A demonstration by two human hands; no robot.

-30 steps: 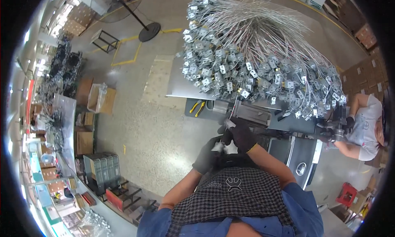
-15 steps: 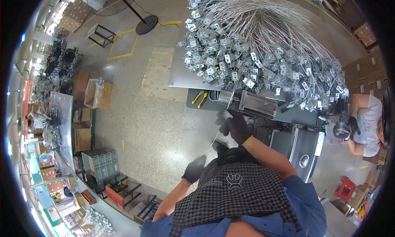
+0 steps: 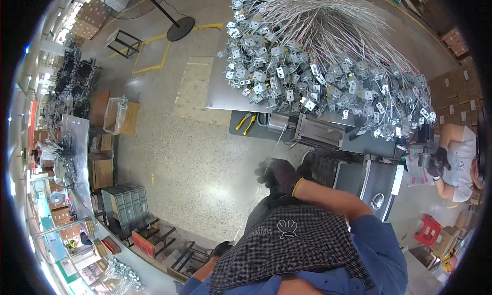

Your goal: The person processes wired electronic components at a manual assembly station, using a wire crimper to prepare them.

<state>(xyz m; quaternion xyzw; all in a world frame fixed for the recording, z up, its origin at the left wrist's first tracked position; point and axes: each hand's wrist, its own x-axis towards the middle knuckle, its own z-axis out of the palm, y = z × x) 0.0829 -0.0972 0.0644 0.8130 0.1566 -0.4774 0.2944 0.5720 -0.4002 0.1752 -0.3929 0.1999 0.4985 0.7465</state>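
Dark-gloved, your R hand [image 3: 280,175] hangs over the floor [image 3: 200,162], fingers bent; blurry, so can't tell if they're clamped on anything. Your L hand [image 3: 222,248], also dark-gloved, is low beside your checked apron [image 3: 292,244], partly hidden; can't tell how its fingers stand. Thin pale wire [image 3: 280,137] shows btwn your R hand and the silver cylinder [image 3: 278,122]; another pale strand [image 3: 238,234] shows nr your L hand, can't tell if same pc. Yellow-handled pliers [image 3: 249,125] lie L of the cylinder on the dark surface [image 3: 264,132]. Beyond, big pile of metal brackets [image 3: 287,80] w/ a fanned wire bundle [image 3: 328,18]. Far R, a co-worker [image 3: 458,162] in dark gloves.
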